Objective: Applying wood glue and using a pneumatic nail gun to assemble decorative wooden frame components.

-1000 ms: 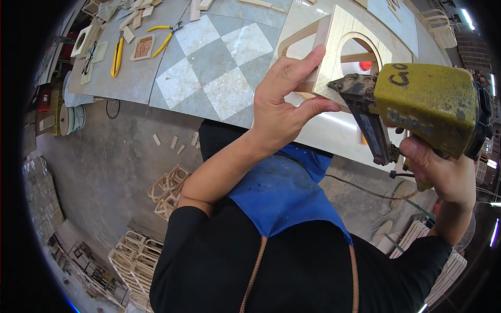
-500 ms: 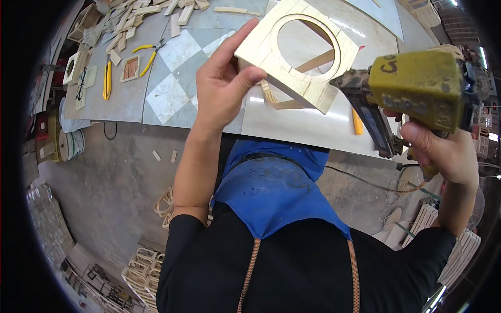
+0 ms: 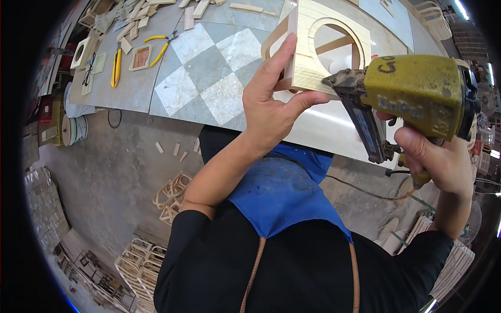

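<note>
A pale wooden box frame (image 3: 308,68) with a large round hole in its panel is tilted up over the table. My left hand (image 3: 274,96) grips its lower left corner, fingers along the side and thumb beneath the lower edge. My right hand (image 3: 430,156) is wrapped round the handle of a yellow-green pneumatic nail gun (image 3: 412,91). The gun's nose meets the panel near its lower edge, below the hole. Whether the trigger is pressed I cannot tell.
On the tiled table (image 3: 203,104) lie diagonal pliers (image 3: 162,49), a yellow utility knife (image 3: 116,68), a small framed piece (image 3: 140,58) and wood offcuts (image 3: 141,15). An air hose (image 3: 365,192) runs below. Wooden frames (image 3: 141,266) are stacked on the floor.
My left hand has moved right and turned the wooden box, so its panel stands more upright. The nail gun's nose now sits lower on the panel, slightly further left.
</note>
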`<state>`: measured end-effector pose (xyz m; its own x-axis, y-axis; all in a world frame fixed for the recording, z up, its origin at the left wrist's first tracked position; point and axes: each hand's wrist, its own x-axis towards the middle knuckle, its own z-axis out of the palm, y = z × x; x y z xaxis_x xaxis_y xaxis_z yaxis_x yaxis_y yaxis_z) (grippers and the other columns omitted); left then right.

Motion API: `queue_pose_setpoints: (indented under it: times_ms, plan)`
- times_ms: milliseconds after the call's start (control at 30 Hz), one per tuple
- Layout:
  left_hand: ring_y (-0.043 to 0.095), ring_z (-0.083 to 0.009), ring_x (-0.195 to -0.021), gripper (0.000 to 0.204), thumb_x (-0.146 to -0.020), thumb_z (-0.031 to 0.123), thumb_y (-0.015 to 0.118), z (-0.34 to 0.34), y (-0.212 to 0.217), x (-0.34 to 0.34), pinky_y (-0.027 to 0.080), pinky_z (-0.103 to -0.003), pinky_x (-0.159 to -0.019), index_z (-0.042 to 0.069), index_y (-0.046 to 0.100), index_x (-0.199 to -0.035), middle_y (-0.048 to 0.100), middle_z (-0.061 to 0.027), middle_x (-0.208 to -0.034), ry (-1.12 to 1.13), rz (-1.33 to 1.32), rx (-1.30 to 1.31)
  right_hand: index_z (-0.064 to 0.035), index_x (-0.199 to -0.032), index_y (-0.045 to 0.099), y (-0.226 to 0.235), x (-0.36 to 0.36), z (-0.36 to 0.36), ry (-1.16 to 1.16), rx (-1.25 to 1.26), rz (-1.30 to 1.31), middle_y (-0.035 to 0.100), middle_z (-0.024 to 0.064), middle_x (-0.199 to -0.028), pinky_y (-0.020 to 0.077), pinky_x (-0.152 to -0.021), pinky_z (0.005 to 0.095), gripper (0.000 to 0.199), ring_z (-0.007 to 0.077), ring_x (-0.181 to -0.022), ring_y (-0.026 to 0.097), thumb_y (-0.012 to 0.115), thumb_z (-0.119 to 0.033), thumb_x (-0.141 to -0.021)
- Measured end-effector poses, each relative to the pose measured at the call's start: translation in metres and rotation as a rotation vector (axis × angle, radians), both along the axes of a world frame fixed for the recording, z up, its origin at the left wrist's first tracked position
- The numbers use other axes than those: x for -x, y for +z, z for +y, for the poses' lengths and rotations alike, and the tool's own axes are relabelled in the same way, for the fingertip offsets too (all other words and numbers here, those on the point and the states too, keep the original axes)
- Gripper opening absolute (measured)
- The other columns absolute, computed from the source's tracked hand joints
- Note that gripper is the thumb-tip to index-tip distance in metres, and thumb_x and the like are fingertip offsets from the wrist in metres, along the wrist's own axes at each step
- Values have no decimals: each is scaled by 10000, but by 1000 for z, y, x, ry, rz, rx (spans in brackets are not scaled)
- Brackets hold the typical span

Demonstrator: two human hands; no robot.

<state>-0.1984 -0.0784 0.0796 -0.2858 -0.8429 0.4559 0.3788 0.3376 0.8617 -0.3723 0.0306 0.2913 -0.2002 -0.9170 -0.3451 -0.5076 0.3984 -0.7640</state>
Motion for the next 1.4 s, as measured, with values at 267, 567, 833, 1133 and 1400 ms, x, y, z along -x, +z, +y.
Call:
queue_pose_setpoints:
  times_ms: [267, 567, 833, 1133, 1400]
  plan:
    - [661, -182, -1028, 876, -688, 108, 912, -1, 1, 6, 573, -265, -886, 44, 511, -1464, 634, -145, -1327, 33, 43, 15, 47, -1298, 577, -1, 0, -2, 65, 71, 54, 716, 195, -1117, 438, -437, 214, 459, 104, -484, 491, 745, -126, -908]
    - [651, -168, -975, 894, -679, 101, 917, 3, -1, 4, 557, -247, -849, 43, 507, -1472, 665, -116, -1213, 36, 14, 37, 7, -1295, 600, -2, 2, -4, 205, 170, 117, 723, 167, -1117, 514, -519, 257, 476, 154, -590, 588, 781, -112, -871]
    - [619, -148, -933, 898, -681, 85, 911, 5, -2, 1, 527, -243, -803, 46, 503, -1481, 673, -106, -1184, 21, -8, 57, -29, -1292, 621, -3, 3, -3, 325, 252, 183, 730, 142, -1117, 582, -591, 295, 498, 198, -684, 675, 812, -100, -838]
    - [539, -280, -1320, 809, -782, 8, 794, 3, 7, -19, 442, -349, -1111, -10, 429, -1503, 480, -178, -1523, 24, -262, -50, 27, -945, 675, 8, 0, -11, 361, 92, 129, 721, 132, -837, 562, -629, 321, 216, 237, -675, 680, 773, -127, -829]
    - [557, -122, -929, 593, -944, 20, 583, -29, 21, -97, 451, -204, -813, -12, 423, -1514, 594, -129, -1333, 207, -132, -227, -36, -1014, 664, -39, 42, 83, 146, 132, 228, 700, 98, -812, 488, -617, 330, 325, 286, -630, 613, 771, -49, -708]
